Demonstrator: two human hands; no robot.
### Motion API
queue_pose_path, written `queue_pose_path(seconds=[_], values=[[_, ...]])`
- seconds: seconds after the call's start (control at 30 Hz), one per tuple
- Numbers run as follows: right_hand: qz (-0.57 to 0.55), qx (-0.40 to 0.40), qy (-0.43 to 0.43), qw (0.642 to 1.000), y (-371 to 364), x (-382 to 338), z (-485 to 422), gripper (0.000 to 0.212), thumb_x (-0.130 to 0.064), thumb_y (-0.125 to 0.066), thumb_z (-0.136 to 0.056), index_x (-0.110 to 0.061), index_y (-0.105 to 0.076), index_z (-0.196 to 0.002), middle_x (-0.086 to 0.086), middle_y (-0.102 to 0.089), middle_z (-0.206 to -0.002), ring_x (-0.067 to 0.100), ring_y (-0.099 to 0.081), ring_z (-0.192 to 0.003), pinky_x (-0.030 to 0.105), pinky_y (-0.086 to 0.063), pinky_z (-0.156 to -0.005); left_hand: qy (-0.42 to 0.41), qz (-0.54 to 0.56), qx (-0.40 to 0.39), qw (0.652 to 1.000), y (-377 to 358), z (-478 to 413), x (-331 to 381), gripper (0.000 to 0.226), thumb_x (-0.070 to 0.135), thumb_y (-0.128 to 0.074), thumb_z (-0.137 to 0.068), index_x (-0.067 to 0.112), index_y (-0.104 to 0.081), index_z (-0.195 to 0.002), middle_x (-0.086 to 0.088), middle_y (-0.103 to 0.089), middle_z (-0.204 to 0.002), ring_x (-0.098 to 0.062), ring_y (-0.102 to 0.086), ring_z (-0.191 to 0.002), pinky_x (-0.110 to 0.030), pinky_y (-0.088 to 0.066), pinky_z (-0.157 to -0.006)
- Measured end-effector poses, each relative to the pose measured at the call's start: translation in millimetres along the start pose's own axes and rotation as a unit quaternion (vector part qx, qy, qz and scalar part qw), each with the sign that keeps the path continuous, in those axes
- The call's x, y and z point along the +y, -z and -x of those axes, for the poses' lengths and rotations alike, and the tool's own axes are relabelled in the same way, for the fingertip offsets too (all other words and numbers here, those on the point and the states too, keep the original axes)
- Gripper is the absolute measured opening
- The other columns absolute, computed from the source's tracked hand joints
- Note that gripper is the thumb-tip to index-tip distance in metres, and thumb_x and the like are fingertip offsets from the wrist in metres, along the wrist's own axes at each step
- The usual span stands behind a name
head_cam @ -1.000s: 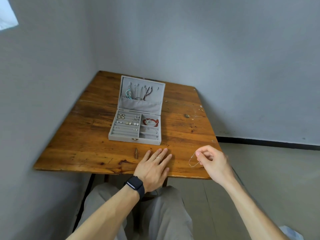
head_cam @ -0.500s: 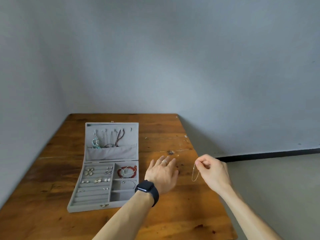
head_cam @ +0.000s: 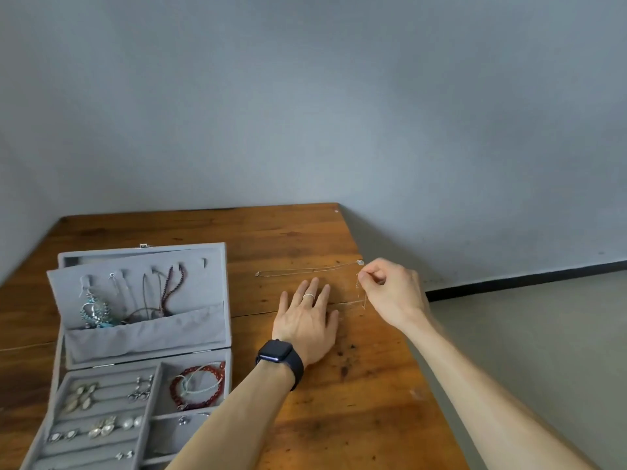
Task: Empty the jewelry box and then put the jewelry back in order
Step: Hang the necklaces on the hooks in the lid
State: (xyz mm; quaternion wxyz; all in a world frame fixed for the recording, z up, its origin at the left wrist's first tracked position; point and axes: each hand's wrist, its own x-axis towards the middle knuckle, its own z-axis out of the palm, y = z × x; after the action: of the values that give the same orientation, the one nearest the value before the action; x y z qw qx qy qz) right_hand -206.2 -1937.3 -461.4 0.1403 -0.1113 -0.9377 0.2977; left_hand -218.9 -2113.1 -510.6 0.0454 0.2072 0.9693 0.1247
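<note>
An open grey jewelry box (head_cam: 217,337) sits at the left of the wooden table (head_cam: 339,401). Its raised lid holds hanging necklaces (head_cam: 166,290) and a turquoise piece (head_cam: 95,313). The tray holds earrings (head_cam: 101,425) and a red bead bracelet (head_cam: 198,386). One thin chain necklace (head_cam: 305,270) lies stretched out on the wood beyond my hands. My right hand (head_cam: 393,293) pinches a second thin chain (head_cam: 360,293) that dangles to the table. My left hand (head_cam: 307,320), wearing a ring and a black watch, rests flat on the table just left of that chain.
Grey walls stand behind and to the left of the table. The table's right edge (head_cam: 424,368) runs close under my right forearm, with grey floor (head_cam: 526,334) and a black skirting line beyond it.
My view has moved closer and to the right, so the box now sits lower left. Both hands have reached farther over the table, and the chain in my right hand now touches the wood.
</note>
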Motion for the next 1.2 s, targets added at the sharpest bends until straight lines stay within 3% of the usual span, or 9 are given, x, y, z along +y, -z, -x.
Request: queue_pose_path(seconds=[0.1,0.17,0.27,0.37,0.53,0.67,1.0,1.2], values=[[-0.029,-0.008,-0.001,1.0,-14,-3,-13,0.014,-0.036,-0.064,-0.093,-0.039,-0.066,-0.079,-0.034,-0.059,-0.065,-0.014,-0.057,-0.069,0.003,-0.034,-0.06,0.005,0.013,0.03,0.999,-13,1,-4,0.063,0.054,-0.013,-0.102,0.029,-0.011,-0.16,0.004,-0.002,-0.168,-0.015,0.005,-0.154,-0.046,0.002,-0.125],[-0.026,-0.011,-0.014,1.0,-20,4,-20,0.013,-0.036,-0.064,-0.093,-0.038,-0.067,-0.081,-0.033,-0.059,-0.067,-0.01,-0.058,-0.071,0.005,-0.034,-0.06,0.006,0.013,0.037,0.999,-15,-1,-4,0.064,0.056,-0.013,-0.101,0.029,-0.012,-0.16,0.004,-0.004,-0.168,-0.015,0.004,-0.154,-0.046,0.002,-0.125],[0.0,-0.02,-0.053,0.998,-27,20,-25,0.01,-0.038,-0.063,-0.095,-0.034,-0.071,-0.091,-0.02,-0.07,-0.086,0.007,-0.065,-0.088,0.019,-0.042,-0.067,0.01,0.001,0.048,0.999,-14,-4,-2,0.065,0.056,-0.016,-0.1,0.03,-0.014,-0.159,0.002,-0.012,-0.167,-0.018,-0.003,-0.154,-0.048,-0.002,-0.124],[0.016,-0.019,-0.07,0.997,-32,33,-25,0.013,-0.039,-0.063,-0.095,-0.031,-0.073,-0.096,-0.013,-0.075,-0.097,0.014,-0.068,-0.096,0.024,-0.045,-0.073,-0.002,-0.01,0.055,0.998,-13,-5,-2,0.063,0.054,-0.02,-0.098,0.038,-0.009,-0.158,-0.003,-0.02,-0.165,-0.024,-0.009,-0.152,-0.052,-0.007,-0.122],[0.01,-0.007,-0.075,0.997,-35,38,-26,0.016,-0.039,-0.064,-0.095,-0.028,-0.075,-0.1,-0.012,-0.075,-0.096,0.014,-0.069,-0.095,0.023,-0.045,-0.074,-0.039,-0.028,0.024,0.999,-6,-19,-1,0.057,0.048,-0.023,-0.099,0.048,-0.013,-0.155,-0.011,-0.017,-0.164,-0.025,-0.005,-0.152,-0.056,-0.004,-0.121],[0.019,0.006,-0.09,0.996,-33,43,-31,0.015,-0.038,-0.063,-0.095,-0.029,-0.074,-0.096,-0.011,-0.076,-0.095,0.016,-0.069,-0.096,0.025,-0.05,-0.077,-0.037,-0.029,0.024,0.999,-6,-20,0,0.056,0.05,-0.021,-0.1,0.046,-0.015,-0.156,-0.01,-0.016,-0.165,-0.024,-0.005,-0.152,-0.056,-0.004,-0.122],[0.007,0.07,-0.152,0.986,-44,50,-28,0.015,-0.036,-0.067,-0.093,-0.025,-0.076,-0.094,-0.006,-0.076,-0.1,0.021,-0.066,-0.1,0.024,-0.041,-0.079,-0.024,-0.012,0.035,0.999,-11,-16,1,0.058,0.052,-0.02,-0.1,0.04,-0.016,-0.157,-0.005,-0.012,-0.167,-0.022,-0.002,-0.154,-0.053,-0.002,-0.123],[-0.065,0.067,-0.184,0.978,-47,55,-20,0.013,-0.035,-0.066,-0.093,-0.027,-0.076,-0.095,-0.011,-0.069,-0.093,0.011,-0.058,-0.09,0.022,-0.04,-0.072,-0.02,-0.008,0.038,0.999,-13,-17,1,0.059,0.053,-0.021,-0.1,0.04,-0.017,-0.157,-0.005,-0.013,-0.167,-0.021,-0.003,-0.154,-0.052,0.0,-0.123]])
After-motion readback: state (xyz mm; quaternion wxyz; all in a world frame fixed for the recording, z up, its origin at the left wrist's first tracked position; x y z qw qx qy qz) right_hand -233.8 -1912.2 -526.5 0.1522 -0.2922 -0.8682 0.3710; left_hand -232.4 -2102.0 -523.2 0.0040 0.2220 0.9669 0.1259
